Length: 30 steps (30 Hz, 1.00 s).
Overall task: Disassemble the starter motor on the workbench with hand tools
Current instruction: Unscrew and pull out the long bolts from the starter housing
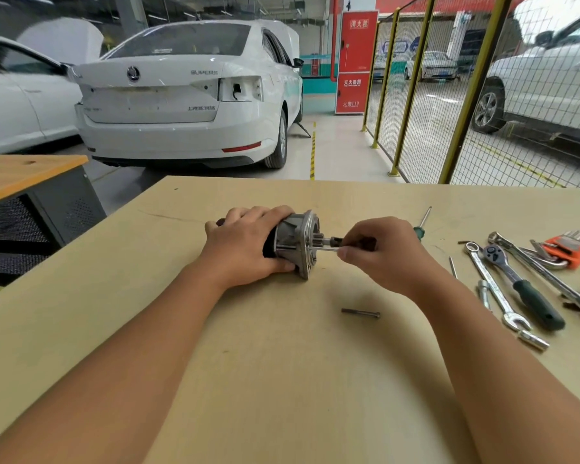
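The starter motor lies on its side on the wooden workbench, its silver flanged end facing right. My left hand grips the dark body and holds it down. My right hand pinches a thin silver rod or long bolt that sticks out of the flange beside the pinion gear. A loose dark bolt lies on the bench in front of the motor.
Tools lie at the right: a green-handled screwdriver, a combination wrench, a ratchet with a dark grip, a socket, an orange hex key set. A white car and a yellow mesh fence stand beyond.
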Each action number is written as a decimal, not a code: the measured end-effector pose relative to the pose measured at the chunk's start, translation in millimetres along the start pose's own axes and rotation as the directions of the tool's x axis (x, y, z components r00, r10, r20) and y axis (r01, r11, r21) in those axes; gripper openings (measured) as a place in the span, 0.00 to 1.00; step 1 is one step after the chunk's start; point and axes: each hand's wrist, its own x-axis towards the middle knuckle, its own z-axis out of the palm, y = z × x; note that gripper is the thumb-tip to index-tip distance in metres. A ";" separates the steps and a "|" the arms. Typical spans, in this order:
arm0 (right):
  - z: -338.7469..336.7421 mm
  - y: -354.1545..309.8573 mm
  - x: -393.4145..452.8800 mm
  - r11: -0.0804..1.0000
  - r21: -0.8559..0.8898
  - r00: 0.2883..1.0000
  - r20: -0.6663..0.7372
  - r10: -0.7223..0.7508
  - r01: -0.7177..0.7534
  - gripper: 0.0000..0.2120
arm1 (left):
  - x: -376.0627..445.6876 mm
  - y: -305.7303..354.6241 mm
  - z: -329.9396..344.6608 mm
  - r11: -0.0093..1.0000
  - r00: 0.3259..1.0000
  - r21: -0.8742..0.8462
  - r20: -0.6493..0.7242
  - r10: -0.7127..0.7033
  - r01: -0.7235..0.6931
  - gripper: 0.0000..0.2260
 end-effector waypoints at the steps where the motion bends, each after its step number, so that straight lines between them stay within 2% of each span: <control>1: -0.7 -0.9 -0.4 1.000 0.002 1.000 -0.015 -0.007 0.007 0.06 | -0.3 -0.1 0.6 1.000 1.000 -0.001 -0.007 0.002 -0.002 0.38; 5: -2.5 -2.1 0.5 1.000 -0.003 1.000 -0.020 -0.023 0.023 0.04 | 0.1 0.2 1.0 1.000 1.000 -0.009 -0.015 -0.001 0.001 0.38; 9: -1.3 3.8 1.2 0.997 0.074 1.000 0.013 0.006 -0.007 0.07 | 0.0 -0.9 2.0 1.000 1.000 -0.019 -0.008 -0.004 0.004 0.38; 11: 0.0 5.7 1.2 0.993 0.110 0.997 0.056 0.046 -0.052 0.07 | 0.7 -2.0 0.6 1.000 1.000 -0.025 0.010 -0.007 0.007 0.38; 15: 0.1 5.9 1.2 0.991 0.041 0.981 0.153 0.120 -0.128 0.11 | 1.7 -4.8 -5.2 0.997 0.998 -0.070 0.063 -0.013 0.017 0.38; 18: 1.0 3.6 1.7 0.995 -0.064 0.991 0.108 0.078 -0.071 0.11 | 2.4 -5.5 -7.7 0.989 0.997 -0.141 0.073 -0.027 0.037 0.33; 21: 3.3 2.9 2.3 0.984 -0.173 0.999 0.026 0.045 -0.040 0.07 | 3.8 -6.0 -9.0 0.987 0.996 -0.155 0.084 -0.028 0.041 0.32; 23: 3.6 2.9 2.6 0.983 -0.177 0.999 -0.002 0.046 -0.046 0.06 | 3.5 -7.2 -8.9 0.986 0.996 -0.165 0.090 -0.021 0.036 0.32; 26: 8.3 1.1 2.4 0.985 -0.168 0.999 -0.017 0.044 -0.046 0.11 | 3.7 -8.7 -10.3 0.982 0.995 -0.183 0.096 -0.021 0.039 0.33; 30: 14.6 -2.2 0.9 0.994 -0.107 1.000 0.018 0.021 -0.019 0.08 | 4.4 -8.7 -9.5 0.982 0.995 -0.187 0.096 -0.023 0.041 0.32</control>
